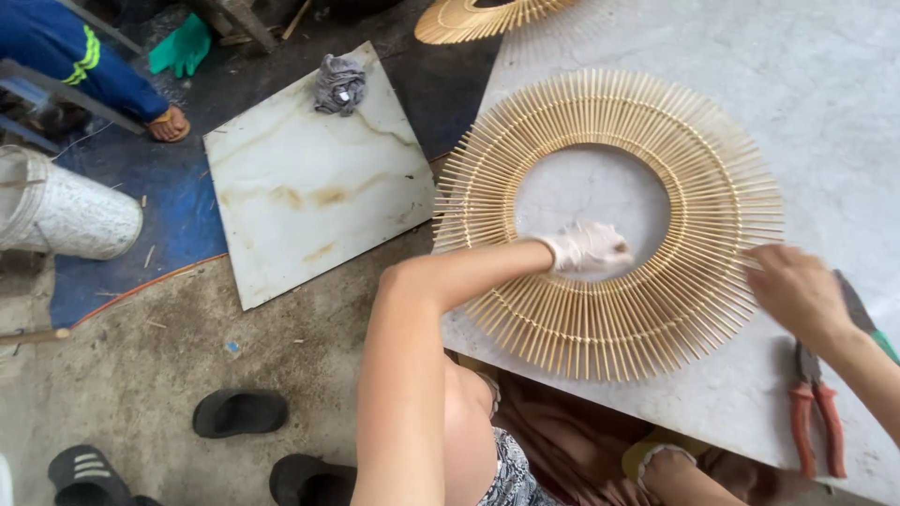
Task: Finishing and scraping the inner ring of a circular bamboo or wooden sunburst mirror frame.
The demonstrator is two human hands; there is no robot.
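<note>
A large ring of radiating pale bamboo sticks lies flat on a grey stone slab. My left hand, in a white glove, presses down on the ring's inner rim at its lower side. My right hand, bare, rests on the ring's outer stick tips at the right. Its fingers curl over the stick ends; whether they pinch any I cannot tell. Red-handled pliers lie on the slab just below my right wrist.
A second bamboo ring pokes in at the top edge. On the ground at left lie a marbled tile with a grey rag, a white woven sack and black sandals. Another person's leg and sandalled foot are at top left.
</note>
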